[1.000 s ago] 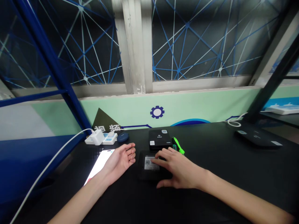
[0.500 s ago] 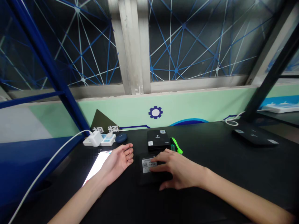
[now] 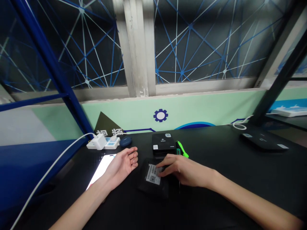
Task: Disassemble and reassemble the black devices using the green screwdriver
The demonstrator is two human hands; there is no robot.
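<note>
The right hand is pressing its fingers flat on a black rectangular box without gripping it; the box is lying label-up on the black worktop, long axis skewed across the view. The left hand is lying open beside a lit phone. A hard shove could knock the box into the second black box.

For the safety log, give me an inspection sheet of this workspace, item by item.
Surface: black table, spills nothing seen.
Things: right hand with fingers on black box, near its label; second box behind, green tool beside it.
Clutter: lit phone, blue case, black device.
Hands: left hand open, palm up, beside phone.
Cables: white cable from charger on power strip.
Surroundings: blue frame, windows, green wall; other people nothing seen.
</note>
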